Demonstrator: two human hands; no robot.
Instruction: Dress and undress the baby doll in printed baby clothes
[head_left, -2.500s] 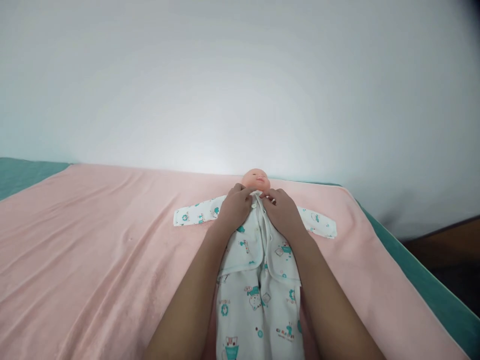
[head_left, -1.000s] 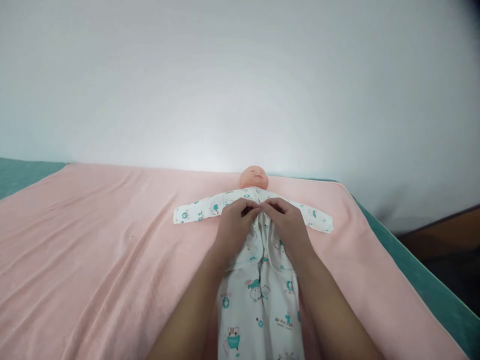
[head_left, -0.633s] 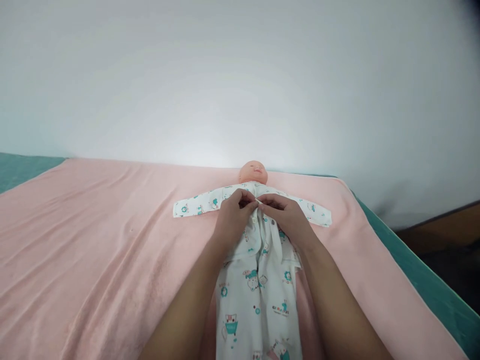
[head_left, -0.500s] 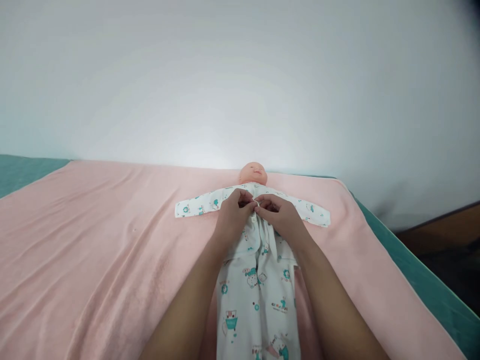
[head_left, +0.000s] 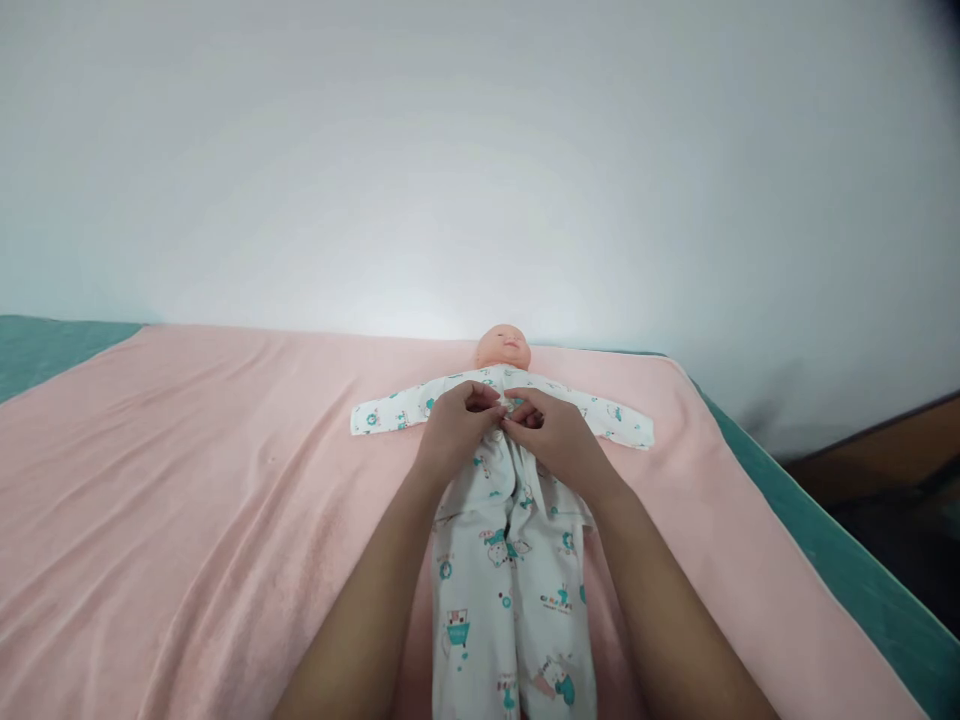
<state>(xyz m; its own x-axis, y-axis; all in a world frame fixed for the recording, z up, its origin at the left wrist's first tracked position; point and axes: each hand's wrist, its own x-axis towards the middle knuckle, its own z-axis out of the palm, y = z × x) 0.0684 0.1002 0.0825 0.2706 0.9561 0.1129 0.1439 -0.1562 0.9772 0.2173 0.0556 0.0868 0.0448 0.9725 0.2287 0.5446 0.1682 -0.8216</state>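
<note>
A baby doll (head_left: 504, 345) lies on its back, its head toward the wall. It wears a white printed baby shirt (head_left: 401, 408) with both sleeves spread sideways. Matching printed pants (head_left: 480, 600) stretch from the shirt hem toward me. At the chest, my left hand (head_left: 463, 425) pinches the shirt's front edge between thumb and fingers. Just beside it, my right hand (head_left: 551, 430) pinches the opposite front edge, fingertips nearly touching the left ones. Whatever small fastening lies between the fingertips is hidden. Below the hands the shirt front is creased.
A pink blanket (head_left: 225, 480) with folds on the left lies under the doll. Green bedding (head_left: 825, 550) shows along the right edge and at the far left. A pale wall (head_left: 480, 160) rises behind, and a brown wooden board (head_left: 885, 450) stands at the right.
Both hands have shifted slightly, with the left fingertips a little lower and to the left. They stay at the shirt's chest, and the pulled-up cloth between them lies lower.
</note>
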